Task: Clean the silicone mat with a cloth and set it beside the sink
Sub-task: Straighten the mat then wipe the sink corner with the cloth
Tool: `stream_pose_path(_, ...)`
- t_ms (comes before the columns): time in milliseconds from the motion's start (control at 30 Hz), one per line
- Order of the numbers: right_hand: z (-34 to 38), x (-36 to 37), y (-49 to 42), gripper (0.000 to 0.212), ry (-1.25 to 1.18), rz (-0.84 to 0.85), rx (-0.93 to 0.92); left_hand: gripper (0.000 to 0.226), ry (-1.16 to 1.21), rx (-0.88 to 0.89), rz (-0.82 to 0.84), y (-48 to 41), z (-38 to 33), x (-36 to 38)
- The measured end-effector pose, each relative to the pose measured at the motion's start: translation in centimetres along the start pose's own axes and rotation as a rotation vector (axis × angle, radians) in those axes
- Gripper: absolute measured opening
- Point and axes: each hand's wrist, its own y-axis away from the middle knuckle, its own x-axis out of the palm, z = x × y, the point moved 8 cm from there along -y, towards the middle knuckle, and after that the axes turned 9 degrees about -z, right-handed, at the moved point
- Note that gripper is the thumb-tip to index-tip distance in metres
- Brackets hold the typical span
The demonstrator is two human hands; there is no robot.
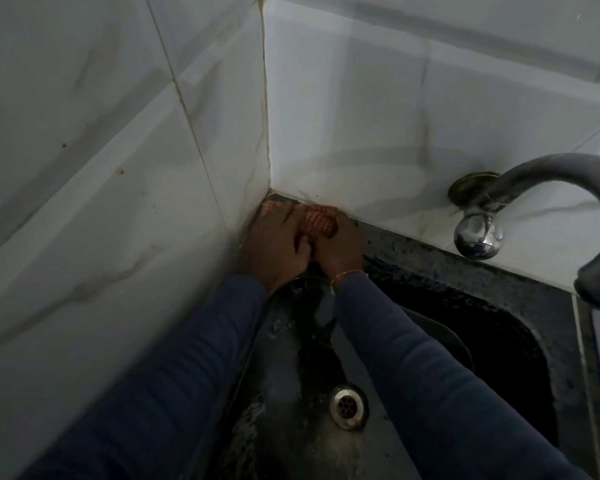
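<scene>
A red-and-white checked sheet (317, 221), partly rolled, lies on the dark ledge in the tiled corner behind the sink (520, 341). Whether it is the silicone mat or the cloth I cannot tell. My left hand (274, 240) rests on its flat left part against the left wall, fingers stretched forward. My right hand (340, 252) grips the rolled right part, fingers curled around it. Both hands touch each other. A thin thread band sits on my right wrist.
A curved grey tap spout (555, 171) arches over the right side, with a chrome knob (478, 239) on the back wall. The wet dark basin has a metal drain (347, 407). A dark round rim (440, 329) shows inside the sink. White tiled walls close in left and behind.
</scene>
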Motion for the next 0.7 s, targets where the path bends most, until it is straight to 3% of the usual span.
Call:
stream_pose_path(133, -2.1, 0.8, -0.2, 0.046, -0.294, -0.015, 0.325, 0.067, -0.145, 0.076, 0.198, 0.2, 1.3, 3.9)
stream_pose_path(267, -0.8, 0.8, -1.3, 0.040, 0.080, 0.027, 0.087, 0.071, -0.160, 0.061, 0.338, -1.4, 2.7, 4.5)
stream_pose_path(333, -0.7, 1.0, -1.7, 0.033, 0.122, 0.020, 0.103, 0.069, -0.170, 0.034, 0.318, -1.3, 2.2, 4.1)
stream_pose_path(433, -2.2, 1.2, -1.7, 0.027, -0.161, -0.025, 0.362, 0.067, -0.123, -0.006, 0.185, 0.1, 0.8, 2.8)
stream_pose_path(533, -3.2, 1.6, -1.1, 0.030, -0.402, 0.018, 0.580, 0.078, -0.060, 0.006, 0.243, 1.2, 1.3, 2.6)
stream_pose_path(600, -3.0, 1.2, -1.3, 0.030, -0.327, 0.039, 0.515, 0.080, -0.035, 0.048, 0.270, 1.4, 1.4, 2.8)
stream_pose_path(700, -2.7, 0.3, -1.6, 0.036, -0.187, 0.045, 0.381, 0.061, 0.032, 0.095, 0.223, 1.1, 0.7, 3.2)
